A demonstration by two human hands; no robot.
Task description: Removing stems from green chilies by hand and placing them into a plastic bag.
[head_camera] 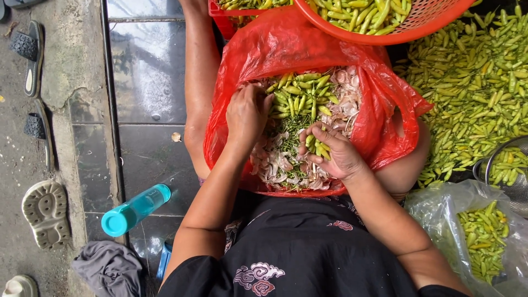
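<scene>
A red plastic bag [286, 44] lies open on my lap, holding green chili peppers [300, 93], loose stems and pale garlic skins [275, 162]. My left hand [247, 113] is curled with its fingers dug into the pile at the bag's left side; what it holds is hidden. My right hand [330, 151] rests on the pile lower right, fingers closed around a few small green chilies [314, 144].
An orange basket [385, 36] of chilies stands above the bag. A large heap of green chilies [473, 82] covers the right side. A clear bag of chilies [484, 236] and a metal strainer [509, 170] lie at right. A teal bottle [135, 210], grey cloth [107, 269] and sandals [33, 55] are left.
</scene>
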